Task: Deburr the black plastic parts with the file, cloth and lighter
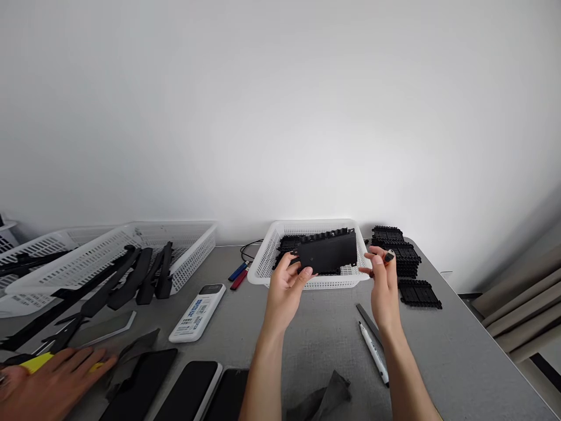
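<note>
My left hand (287, 286) is closed on the left end of a flat black plastic part (331, 252), thumb in front. The part is raised and slightly tilted, with a row of rounded bumps along its top edge. My right hand (384, 283) is just off the part's right end, fingers pinched around a slim tool (389, 256) with a black and pale end; its exact kind is unclear. Behind the held part stands a white plastic basket (265, 270) with more black parts in it. Stacked black slatted parts (405, 257) are right of my right hand, and one slatted part (419, 293) lies nearer.
A white marker (374, 354) and a grey strip (369, 321) lie below my right hand. Dark cloth (326, 400), phones (188, 392) and a white power bank (197, 313) are nearer. At left, another person's hand (61, 380) works beside white baskets (193, 257).
</note>
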